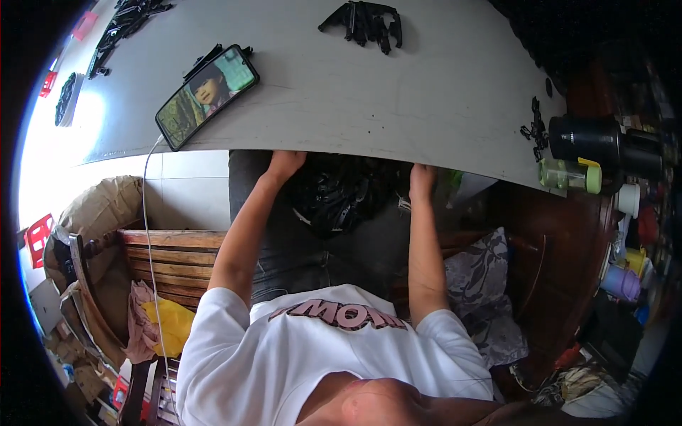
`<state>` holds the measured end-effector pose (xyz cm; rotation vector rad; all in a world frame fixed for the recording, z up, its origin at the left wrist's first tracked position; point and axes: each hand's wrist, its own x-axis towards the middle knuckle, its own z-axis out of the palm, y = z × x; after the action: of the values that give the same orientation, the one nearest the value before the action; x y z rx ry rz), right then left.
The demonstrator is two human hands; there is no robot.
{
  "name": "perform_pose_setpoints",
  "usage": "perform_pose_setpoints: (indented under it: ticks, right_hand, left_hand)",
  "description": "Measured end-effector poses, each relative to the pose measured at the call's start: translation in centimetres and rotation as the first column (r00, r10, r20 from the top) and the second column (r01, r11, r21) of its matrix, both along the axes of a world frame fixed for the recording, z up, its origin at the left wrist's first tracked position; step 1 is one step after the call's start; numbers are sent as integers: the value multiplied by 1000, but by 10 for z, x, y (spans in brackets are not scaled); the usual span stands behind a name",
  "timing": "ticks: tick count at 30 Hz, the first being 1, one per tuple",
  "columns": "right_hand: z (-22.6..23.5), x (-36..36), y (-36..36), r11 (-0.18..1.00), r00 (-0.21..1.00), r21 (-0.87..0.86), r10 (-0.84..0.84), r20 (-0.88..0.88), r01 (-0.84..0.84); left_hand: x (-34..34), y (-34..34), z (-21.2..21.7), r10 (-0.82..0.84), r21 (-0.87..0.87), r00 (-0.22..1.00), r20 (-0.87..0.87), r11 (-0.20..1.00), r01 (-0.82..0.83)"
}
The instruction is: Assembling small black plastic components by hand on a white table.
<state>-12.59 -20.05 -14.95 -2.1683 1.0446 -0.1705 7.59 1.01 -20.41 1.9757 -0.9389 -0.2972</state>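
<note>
Left hand (286, 165) and right hand (422, 183) flank a black heap (339, 199) below the table (320, 106) edge, fingers hidden, so I cannot tell their grip.

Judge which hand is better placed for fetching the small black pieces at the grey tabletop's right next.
Probably the right hand, being nearer the small, spindly black pieces; the left hand is farther across. Fingertips of both are hidden by the grey tabletop, so their grips are unclear.
</note>
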Motion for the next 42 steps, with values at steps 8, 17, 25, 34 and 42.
perform_pose_setpoints:
  ticks: [8,17,25,34,42]
  right_hand:
    - [-64,-5,14,978,981,197,-107,160,75]
    - [-92,-14,2,874,967,475,-202,152,108]
    - [-88,-8,14,913,968,399,-172,181,88]
    - [-97,-15,5,896,954,421,-236,187,139]
    - [-92,-10,9,879,950,449,-260,173,159]
  left_hand:
    - [-1,-1,-17,31,-32,998,-55,999,-33]
    - [-1,6,8,-8,-5,994,-107,1000,7]
    - [-1,4,10,-13,-28,991,-131,1000,10]
    - [-1,5,8,2,-70,998,-70,998,-7]
    - [-3,6,13,31,-103,996,-81,994,-40]
